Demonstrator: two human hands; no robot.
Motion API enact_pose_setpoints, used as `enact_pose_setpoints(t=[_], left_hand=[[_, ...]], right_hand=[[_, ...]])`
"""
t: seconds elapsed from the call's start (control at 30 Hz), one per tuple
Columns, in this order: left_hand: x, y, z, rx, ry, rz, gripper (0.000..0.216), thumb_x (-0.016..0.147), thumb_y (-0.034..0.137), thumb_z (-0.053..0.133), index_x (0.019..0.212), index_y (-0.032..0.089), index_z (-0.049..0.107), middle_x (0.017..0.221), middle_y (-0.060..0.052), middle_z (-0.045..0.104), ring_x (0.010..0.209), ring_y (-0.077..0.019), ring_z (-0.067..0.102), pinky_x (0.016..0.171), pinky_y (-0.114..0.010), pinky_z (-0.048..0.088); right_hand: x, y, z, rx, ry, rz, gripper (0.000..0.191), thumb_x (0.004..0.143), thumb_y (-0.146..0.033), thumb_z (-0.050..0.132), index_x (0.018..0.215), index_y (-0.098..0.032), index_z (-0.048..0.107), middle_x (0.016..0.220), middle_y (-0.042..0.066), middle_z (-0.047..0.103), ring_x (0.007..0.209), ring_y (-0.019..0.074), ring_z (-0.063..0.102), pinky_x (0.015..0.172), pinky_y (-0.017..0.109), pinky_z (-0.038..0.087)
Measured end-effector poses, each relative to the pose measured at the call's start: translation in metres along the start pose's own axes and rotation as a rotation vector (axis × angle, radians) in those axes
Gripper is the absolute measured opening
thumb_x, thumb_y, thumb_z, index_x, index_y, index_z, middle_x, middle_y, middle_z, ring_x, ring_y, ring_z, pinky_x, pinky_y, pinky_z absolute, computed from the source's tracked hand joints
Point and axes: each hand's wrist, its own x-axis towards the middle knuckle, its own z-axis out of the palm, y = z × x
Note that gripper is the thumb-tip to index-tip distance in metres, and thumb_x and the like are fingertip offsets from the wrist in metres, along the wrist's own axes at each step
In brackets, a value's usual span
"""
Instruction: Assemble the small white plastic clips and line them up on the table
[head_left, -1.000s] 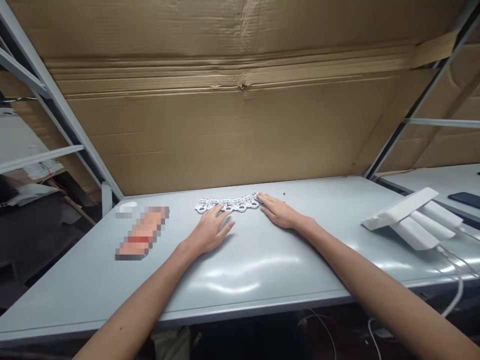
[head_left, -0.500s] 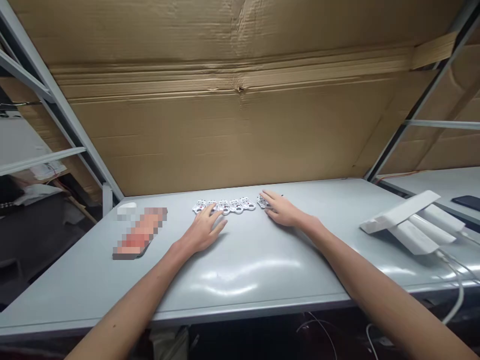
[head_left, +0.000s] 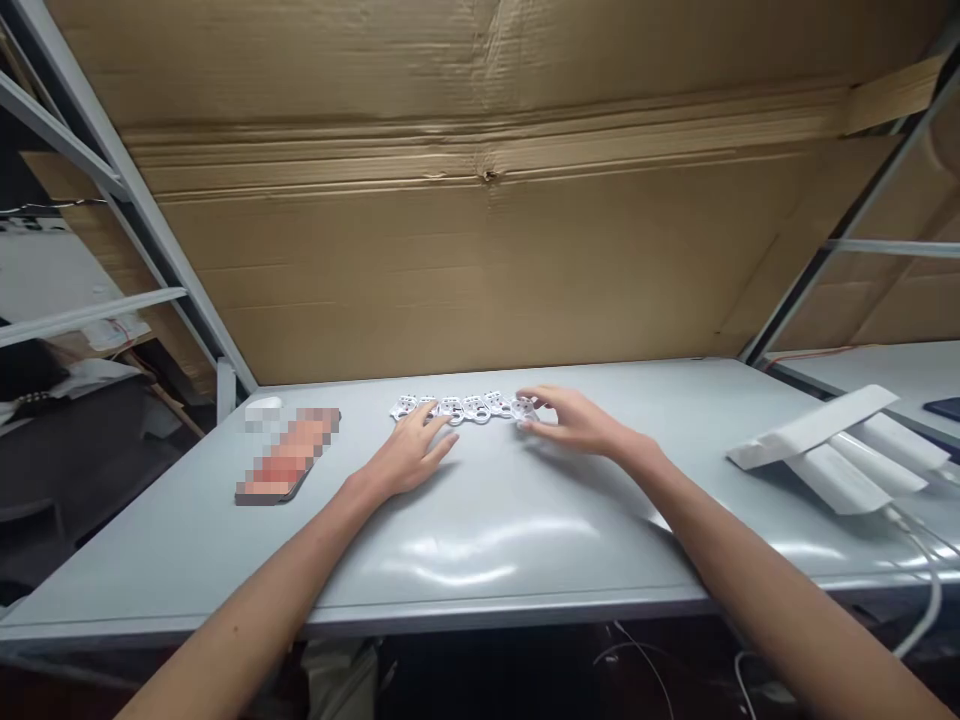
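Row of white perforated plastic parts (head_left: 461, 407) on grey steel table (head_left: 525, 560), approx. centre, far edge; L hand (head_left: 409, 455) open, flat, at row's left end; R hand (head_left: 577, 420) half-curled over right-end piece (head_left: 525, 407), grip unclear.

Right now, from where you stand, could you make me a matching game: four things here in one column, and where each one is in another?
Things:
1. Left hand
2. Right hand
3. Pixelated, blurred object
4. White panels with cables

Places:
A. Far right of the grey table
B. At the right end of the row of small white plastic pieces
C. On the table, left of both hands
D. Reaching the left part of that row

Pairs: 1-D, 2-B, 3-C, 4-A
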Motion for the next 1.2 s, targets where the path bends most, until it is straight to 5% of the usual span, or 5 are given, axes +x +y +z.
enact_pose_setpoints(t=[0.3, 0.53, 0.63, 0.73, 1.2], left_hand=[[-0.002, -0.004, 0.001, -0.01, 0.043, 0.046, 0.054, 0.101, 0.055, 0.029, 0.138, 0.023, 0.051, 0.154, -0.011, 0.036, 0.141, -0.0304, 0.035, 0.114, -0.048, 0.032], [-0.004, -0.001, -0.003, -0.008, 0.012, 0.102, 0.056, 0.101, 0.056, 0.03, 0.138, 0.021, 0.052, 0.154, -0.013, 0.036, 0.142, -0.031, 0.034, 0.115, -0.049, 0.032], [-0.004, 0.001, -0.002, 0.001, 0.0, 0.115, 0.056, 0.1, 0.056, 0.031, 0.138, 0.021, 0.052, 0.154, -0.014, 0.036, 0.142, -0.0311, 0.033, 0.115, -0.048, 0.032], [-0.004, 0.001, -0.001, 0.009, -0.002, 0.115, 0.055, 0.1, 0.056, 0.031, 0.139, 0.021, 0.051, 0.154, -0.013, 0.036, 0.143, -0.0303, 0.031, 0.115, -0.048, 0.031], [-0.006, 0.005, -0.005, -0.008, -0.005, 0.105, 0.055, 0.102, 0.054, 0.028, 0.14, 0.021, 0.05, 0.153, -0.012, 0.038, 0.142, -0.0291, 0.034, 0.115, -0.047, 0.032]], right_hand=[[0.004, -0.036, 0.032, 0.109, -0.084, -0.184, 0.039, 0.092, -0.04, 0.056, 0.129, -0.026, 0.058, 0.122, 0.01, 0.066, 0.108, 0.0267, 0.061, 0.092, 0.042, 0.049], [0.006, 0.011, 0.0, -0.206, 0.155, 0.384, 0.021, 0.091, -0.028, 0.049, 0.098, -0.019, 0.067, 0.104, 0.009, 0.07, 0.092, 0.0233, 0.064, 0.076, 0.033, 0.047], [0.002, 0.023, -0.009, -0.329, 0.12, 0.683, 0.026, 0.089, -0.03, 0.05, 0.107, -0.018, 0.064, 0.11, 0.012, 0.067, 0.097, 0.026, 0.063, 0.073, 0.033, 0.045], [-0.001, 0.027, -0.01, -0.334, 0.049, 0.783, 0.031, 0.085, -0.034, 0.055, 0.109, -0.016, 0.064, 0.105, 0.014, 0.067, 0.095, 0.0294, 0.064, 0.07, 0.034, 0.043], [0.001, 0.036, 0.009, -0.131, -0.015, 0.447, 0.011, 0.082, -0.024, 0.052, 0.075, -0.022, 0.06, 0.086, 0.008, 0.068, 0.074, 0.0212, 0.061, 0.063, 0.031, 0.044]])
